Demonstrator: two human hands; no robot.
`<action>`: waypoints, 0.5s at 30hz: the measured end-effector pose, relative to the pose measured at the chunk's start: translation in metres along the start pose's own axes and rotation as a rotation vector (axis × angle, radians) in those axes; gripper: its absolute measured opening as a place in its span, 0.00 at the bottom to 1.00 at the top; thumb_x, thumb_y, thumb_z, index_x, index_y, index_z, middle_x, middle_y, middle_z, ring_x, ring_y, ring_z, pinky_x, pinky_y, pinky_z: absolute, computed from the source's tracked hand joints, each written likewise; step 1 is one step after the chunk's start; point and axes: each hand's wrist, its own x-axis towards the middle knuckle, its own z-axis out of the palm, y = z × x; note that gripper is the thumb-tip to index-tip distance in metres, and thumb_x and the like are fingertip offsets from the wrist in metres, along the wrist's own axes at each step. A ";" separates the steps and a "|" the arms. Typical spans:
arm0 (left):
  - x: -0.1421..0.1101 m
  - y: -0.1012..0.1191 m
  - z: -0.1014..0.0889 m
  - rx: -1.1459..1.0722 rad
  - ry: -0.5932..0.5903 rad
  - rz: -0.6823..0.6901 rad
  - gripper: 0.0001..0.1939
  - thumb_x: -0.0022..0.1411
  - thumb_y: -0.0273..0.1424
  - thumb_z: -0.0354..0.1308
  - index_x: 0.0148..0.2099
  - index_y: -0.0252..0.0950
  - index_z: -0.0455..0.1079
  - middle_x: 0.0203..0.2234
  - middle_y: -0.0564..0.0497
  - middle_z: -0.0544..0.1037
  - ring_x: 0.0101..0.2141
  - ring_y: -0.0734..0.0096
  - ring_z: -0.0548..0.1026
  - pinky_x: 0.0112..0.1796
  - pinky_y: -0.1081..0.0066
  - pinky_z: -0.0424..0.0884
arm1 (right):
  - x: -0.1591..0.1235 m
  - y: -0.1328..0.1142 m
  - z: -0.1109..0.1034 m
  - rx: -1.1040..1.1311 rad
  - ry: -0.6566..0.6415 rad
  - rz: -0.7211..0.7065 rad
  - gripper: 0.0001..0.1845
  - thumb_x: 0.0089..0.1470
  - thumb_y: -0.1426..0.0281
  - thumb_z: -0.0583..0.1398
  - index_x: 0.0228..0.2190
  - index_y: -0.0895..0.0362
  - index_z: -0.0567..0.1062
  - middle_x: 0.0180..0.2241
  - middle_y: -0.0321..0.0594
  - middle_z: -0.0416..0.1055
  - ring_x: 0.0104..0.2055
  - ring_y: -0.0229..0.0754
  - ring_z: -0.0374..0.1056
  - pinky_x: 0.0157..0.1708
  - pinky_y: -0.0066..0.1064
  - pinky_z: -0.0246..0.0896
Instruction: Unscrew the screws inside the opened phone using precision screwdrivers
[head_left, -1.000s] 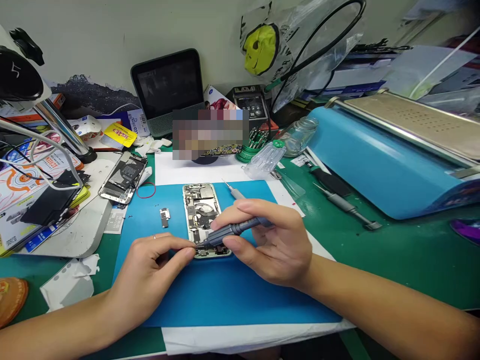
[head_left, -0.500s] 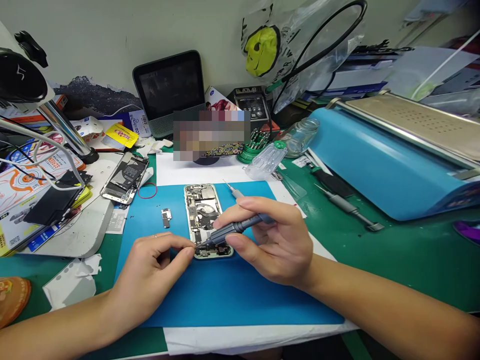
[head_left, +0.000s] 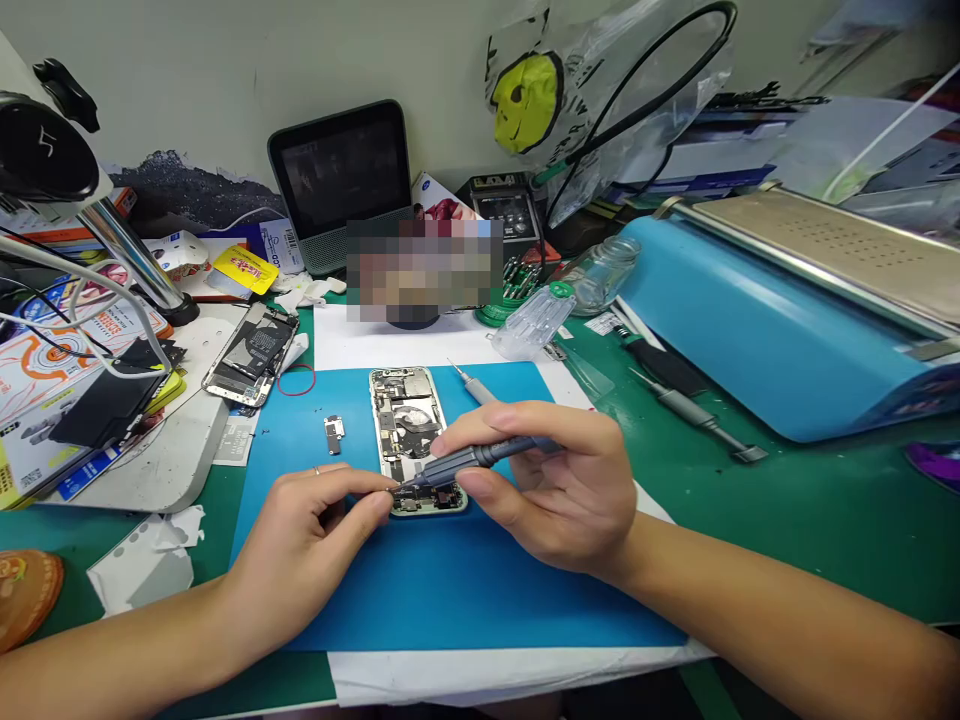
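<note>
An opened phone (head_left: pixel 411 450) lies on a blue mat (head_left: pixel 480 600), its inner parts bare. My right hand (head_left: pixel 559 480) grips a dark grey screwdriver (head_left: pixel 457 462), tilted so that its tip points down and left at the phone's lower left edge. At that same edge the thumb and forefinger of my left hand (head_left: pixel 322 540) are pinched together near the tip; what they hold, if anything, is too small to make out. A second, lighter grey screwdriver (head_left: pixel 472 385) lies partly behind my right hand. Left of the phone rests a small metal part (head_left: pixel 334 434).
Another opened phone (head_left: pixel 251 355) sits on a white stand base at left. Beyond the mat are a bit holder (head_left: pixel 517 285), a glass jar (head_left: pixel 606 262) and a screen (head_left: pixel 339 170). To the right lie a grey tool (head_left: pixel 697 412) and a large blue machine (head_left: pixel 750 330).
My right hand and the screwdriver have shifted very slightly right. My left hand keeps its pinch by the phone's edge. The phone stays in place.
</note>
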 end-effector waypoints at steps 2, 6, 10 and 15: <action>-0.001 -0.001 0.000 0.004 -0.008 -0.012 0.10 0.70 0.33 0.59 0.47 0.46 0.82 0.31 0.58 0.83 0.30 0.72 0.77 0.31 0.73 0.67 | -0.001 0.000 0.000 0.013 -0.001 0.008 0.30 0.57 0.80 0.64 0.58 0.49 0.67 0.40 0.38 0.79 0.39 0.40 0.80 0.42 0.34 0.80; -0.003 -0.002 0.001 0.013 0.006 -0.046 0.11 0.69 0.35 0.60 0.49 0.46 0.81 0.32 0.56 0.83 0.30 0.69 0.78 0.29 0.72 0.67 | 0.000 0.000 -0.001 0.009 -0.012 0.022 0.31 0.57 0.81 0.64 0.58 0.49 0.67 0.39 0.38 0.79 0.39 0.41 0.79 0.41 0.35 0.79; -0.003 -0.002 0.002 0.000 0.037 -0.008 0.11 0.69 0.33 0.61 0.50 0.47 0.81 0.32 0.57 0.83 0.30 0.70 0.77 0.30 0.73 0.67 | 0.001 0.000 -0.001 0.008 -0.021 0.020 0.31 0.57 0.80 0.64 0.58 0.49 0.67 0.39 0.38 0.79 0.39 0.41 0.79 0.41 0.34 0.80; 0.000 0.001 0.001 -0.002 0.029 -0.010 0.09 0.69 0.32 0.61 0.47 0.45 0.83 0.31 0.56 0.84 0.31 0.70 0.78 0.32 0.73 0.68 | 0.003 -0.002 0.000 0.025 -0.007 0.029 0.31 0.56 0.81 0.63 0.58 0.48 0.67 0.40 0.37 0.80 0.38 0.40 0.79 0.40 0.33 0.80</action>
